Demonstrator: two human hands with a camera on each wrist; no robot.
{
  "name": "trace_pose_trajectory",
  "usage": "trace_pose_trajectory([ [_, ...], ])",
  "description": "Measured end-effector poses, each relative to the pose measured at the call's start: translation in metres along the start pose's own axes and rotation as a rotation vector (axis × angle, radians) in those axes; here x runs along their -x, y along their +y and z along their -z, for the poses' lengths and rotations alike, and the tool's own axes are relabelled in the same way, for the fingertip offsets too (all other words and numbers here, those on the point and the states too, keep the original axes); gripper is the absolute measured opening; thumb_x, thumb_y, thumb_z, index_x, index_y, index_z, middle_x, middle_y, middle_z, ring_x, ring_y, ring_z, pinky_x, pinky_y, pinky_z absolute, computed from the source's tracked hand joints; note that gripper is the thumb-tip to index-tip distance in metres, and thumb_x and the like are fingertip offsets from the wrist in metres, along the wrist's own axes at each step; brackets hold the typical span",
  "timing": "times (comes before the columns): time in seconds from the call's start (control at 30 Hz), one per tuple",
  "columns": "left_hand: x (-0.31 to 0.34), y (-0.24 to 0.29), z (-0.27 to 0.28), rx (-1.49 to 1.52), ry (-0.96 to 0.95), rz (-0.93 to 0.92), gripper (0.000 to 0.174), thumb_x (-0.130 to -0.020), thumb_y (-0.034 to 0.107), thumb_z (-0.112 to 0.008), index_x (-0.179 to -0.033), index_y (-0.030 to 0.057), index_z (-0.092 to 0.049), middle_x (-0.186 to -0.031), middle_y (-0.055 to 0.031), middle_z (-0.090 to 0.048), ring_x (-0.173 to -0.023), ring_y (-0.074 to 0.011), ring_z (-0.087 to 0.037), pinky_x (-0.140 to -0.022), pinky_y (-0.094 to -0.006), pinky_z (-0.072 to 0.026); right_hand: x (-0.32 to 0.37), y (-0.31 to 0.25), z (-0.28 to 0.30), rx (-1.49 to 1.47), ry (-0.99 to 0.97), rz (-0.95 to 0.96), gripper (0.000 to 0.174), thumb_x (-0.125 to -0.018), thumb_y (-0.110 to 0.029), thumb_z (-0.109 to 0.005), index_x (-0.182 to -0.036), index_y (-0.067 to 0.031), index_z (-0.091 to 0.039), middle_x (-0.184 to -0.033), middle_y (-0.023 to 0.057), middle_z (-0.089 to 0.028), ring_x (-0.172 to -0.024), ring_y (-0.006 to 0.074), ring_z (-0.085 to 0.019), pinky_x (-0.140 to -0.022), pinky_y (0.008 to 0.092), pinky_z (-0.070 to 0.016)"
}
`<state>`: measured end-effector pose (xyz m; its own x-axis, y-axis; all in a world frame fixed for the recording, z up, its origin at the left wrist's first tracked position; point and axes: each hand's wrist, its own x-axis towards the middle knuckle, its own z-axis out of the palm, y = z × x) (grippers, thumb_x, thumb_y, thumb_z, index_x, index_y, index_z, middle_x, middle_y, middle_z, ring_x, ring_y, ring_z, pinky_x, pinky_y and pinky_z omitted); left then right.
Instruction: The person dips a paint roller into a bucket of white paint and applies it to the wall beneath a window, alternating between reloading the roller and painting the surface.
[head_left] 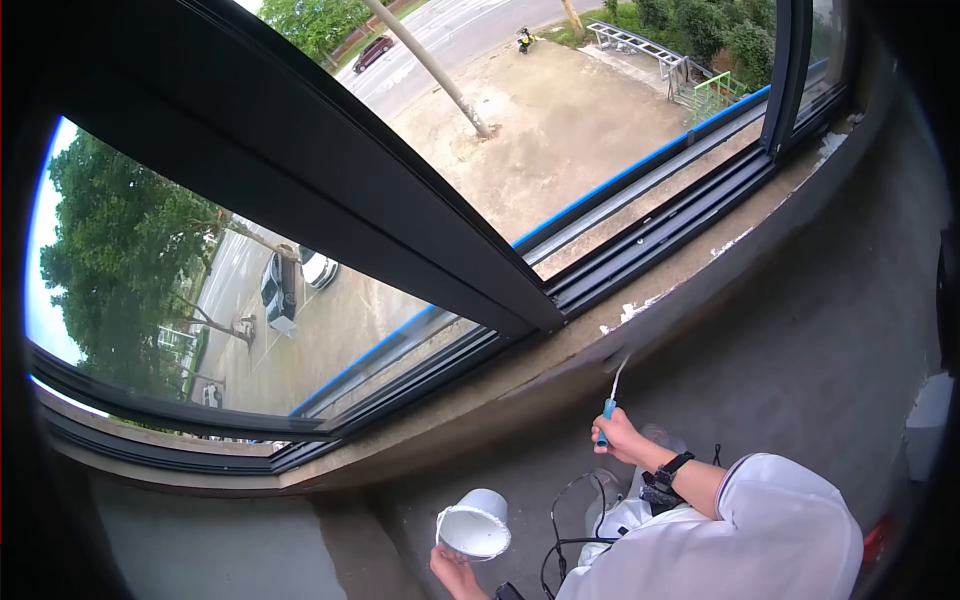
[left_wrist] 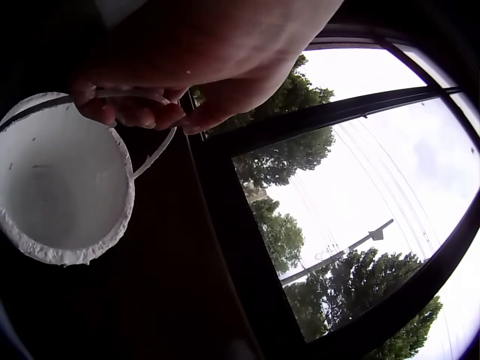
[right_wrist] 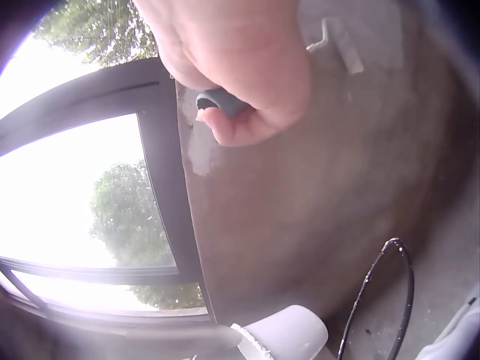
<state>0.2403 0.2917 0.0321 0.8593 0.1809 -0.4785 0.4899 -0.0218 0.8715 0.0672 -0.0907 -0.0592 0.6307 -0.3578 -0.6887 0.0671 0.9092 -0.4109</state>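
Note:
My left hand (head_left: 452,570) grips the thin bail of a white bucket (head_left: 491,502) at the bottom of the head view. The left wrist view shows fingers curled around that bail (left_wrist: 152,159); white paint crusts the bucket's rim (left_wrist: 71,256). Out in front, my right hand (head_left: 622,437) holds a small paint roller by its blue handle (head_left: 606,420). Its bent, paint-whitened rod (head_left: 618,378) points toward the wall below the window sill. In the right wrist view the handle end (right_wrist: 225,102) pokes from my fist, and the whitish roller head (right_wrist: 346,49) shows against the wall.
A dark-framed window (head_left: 400,200) slants across the view above a rough sill (head_left: 500,378) with white paint patches (head_left: 632,310). The grey wall (head_left: 760,300) runs below it. Black cable (head_left: 558,500) loops near the bucket. Outside are a road, trees and parked cars.

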Motion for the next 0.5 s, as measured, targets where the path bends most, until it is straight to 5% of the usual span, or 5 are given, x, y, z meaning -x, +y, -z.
trace_pose_trajectory([
  [0.03,-0.003,0.000,-0.001,0.052,0.046,0.059,0.010,-0.079,0.023,-0.055,-0.077,0.0161,-0.048,-0.064,0.0054,-0.038,-0.059,-0.0091,-0.038,-0.057,-0.0305,-0.0305,-0.001,-0.001,0.002,0.003,-0.004,-0.014,0.010,-0.090,-0.003,-0.046,-0.091,-0.0079,-0.037,-0.076,0.0051,-0.050,-0.062,0.0137,-0.053,-0.043,0.0289,-0.0391],
  [0.33,0.007,0.003,0.005,0.185,0.052,0.012,0.013,-0.082,0.022,-0.056,-0.077,0.0122,-0.050,-0.065,0.0035,-0.044,-0.059,-0.0104,-0.043,-0.055,-0.0292,-0.0333,-0.008,0.004,0.001,0.017,-0.049,-0.006,0.017,-0.089,-0.002,-0.047,-0.097,-0.0081,-0.032,-0.077,0.0058,-0.050,-0.063,0.0142,-0.054,-0.043,0.0297,-0.0398],
  [0.4,-0.002,0.004,0.021,0.208,-0.048,0.118,0.030,-0.092,0.008,-0.046,-0.122,0.0048,-0.046,-0.101,-0.0003,-0.047,-0.086,-0.0113,-0.046,-0.076,-0.0246,-0.0382,-0.001,0.010,-0.009,0.018,-0.055,-0.010,0.015,-0.089,-0.002,-0.047,-0.096,-0.0074,-0.034,-0.077,0.0062,-0.050,-0.063,0.0147,-0.054,-0.043,0.0299,-0.0403],
  [0.43,-0.010,0.000,0.029,0.132,-0.058,0.113,0.031,-0.097,0.019,-0.045,-0.126,0.0062,-0.046,-0.107,-0.0010,-0.047,-0.095,-0.0127,-0.047,-0.082,-0.0266,-0.0407,0.003,0.014,-0.014,0.038,-0.077,-0.004,0.013,-0.089,-0.002,-0.046,-0.095,-0.0069,-0.035,-0.077,0.0065,-0.051,-0.063,0.0149,-0.055,-0.043,0.0301,-0.0407],
  [0.5,0.000,0.003,0.027,0.100,-0.080,0.026,0.032,-0.098,0.021,-0.046,-0.127,0.0072,-0.046,-0.108,-0.0014,-0.047,-0.098,-0.0131,-0.047,-0.084,-0.0272,-0.0413,0.013,0.022,-0.030,0.072,-0.102,0.020,0.009,-0.090,-0.002,-0.046,-0.093,-0.0051,-0.038,-0.076,0.0070,-0.052,-0.063,0.0155,-0.055,-0.043,0.0306,-0.0419],
])
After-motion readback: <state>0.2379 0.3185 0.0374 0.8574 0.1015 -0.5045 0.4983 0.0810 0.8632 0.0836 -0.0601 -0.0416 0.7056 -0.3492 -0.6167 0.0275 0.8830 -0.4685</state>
